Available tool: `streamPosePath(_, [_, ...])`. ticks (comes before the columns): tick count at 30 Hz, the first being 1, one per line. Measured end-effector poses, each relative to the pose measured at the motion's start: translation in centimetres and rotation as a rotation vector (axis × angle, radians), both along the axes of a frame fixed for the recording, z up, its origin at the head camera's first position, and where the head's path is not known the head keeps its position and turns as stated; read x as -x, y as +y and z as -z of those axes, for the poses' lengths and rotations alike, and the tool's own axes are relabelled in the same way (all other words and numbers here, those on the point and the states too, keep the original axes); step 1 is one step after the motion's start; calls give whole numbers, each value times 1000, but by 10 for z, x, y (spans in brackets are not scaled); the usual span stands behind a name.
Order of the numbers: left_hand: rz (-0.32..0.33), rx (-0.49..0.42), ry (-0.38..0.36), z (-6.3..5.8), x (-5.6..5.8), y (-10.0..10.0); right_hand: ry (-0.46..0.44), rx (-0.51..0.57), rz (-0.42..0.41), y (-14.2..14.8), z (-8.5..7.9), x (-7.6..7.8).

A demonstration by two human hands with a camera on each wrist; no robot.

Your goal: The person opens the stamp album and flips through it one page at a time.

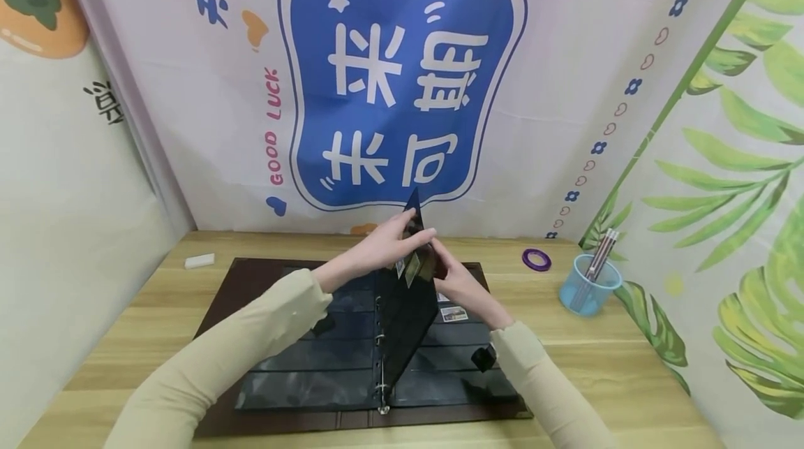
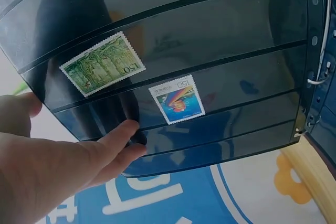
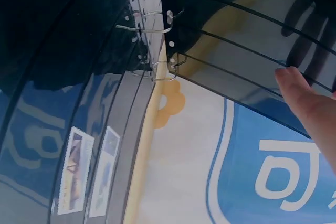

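A white rectangular block (image 1: 199, 261) lies on the pale wooden desk (image 1: 615, 372), left of an open brown ring-bound album (image 1: 231, 288); the left hand (image 1: 384, 245), fingers straight, touches its raised black page (image 1: 410, 320); the right hand (image 1: 463, 286), finger extended, touches the opposite face

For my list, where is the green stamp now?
In the left wrist view, the green stamp is left of centre on the raised album page, up and left of the blue-orange stamp.

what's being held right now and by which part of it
An upright black stamp-album page: the left hand pinches its outer edge near the far corner; the right hand touches its other face near that edge.
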State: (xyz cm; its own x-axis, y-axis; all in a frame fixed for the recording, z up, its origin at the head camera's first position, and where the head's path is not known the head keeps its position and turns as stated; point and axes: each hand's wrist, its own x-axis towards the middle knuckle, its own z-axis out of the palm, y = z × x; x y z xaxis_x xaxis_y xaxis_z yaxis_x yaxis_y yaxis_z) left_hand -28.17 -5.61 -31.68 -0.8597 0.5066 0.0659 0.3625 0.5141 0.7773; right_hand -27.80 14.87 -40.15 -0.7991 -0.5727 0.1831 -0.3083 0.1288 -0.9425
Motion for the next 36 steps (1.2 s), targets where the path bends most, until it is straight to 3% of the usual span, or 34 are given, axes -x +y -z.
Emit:
streamPosePath(8, [-53, -200, -130, -8, -6, -32, 52, 26, -106, 4, 4, 3])
streamPosePath(12, [-72, -262, -143, -7, -9, -64, 62, -43, -50, 16, 8, 6])
streamPosePath(16, [-131, -219, -114, 0, -13, -100, 104, -156, 16, 32, 17, 12])
streamPosePath(22, [-199, -144, -157, 19, -23, -145, 125, -335, 103, 57, 36, 22])
streamPosePath(28, [-267, -87, -220, 50, -30, -174, 195, -535, 166, 72, 50, 30])
streamPosePath(31, [-313, -56, -218, 67, -30, -181, 228, -593, 166, 77, 56, 34])
streamPosePath(36, [-397, 28, -155, 93, -30, -190, 238, -662, 162, 83, 61, 40])
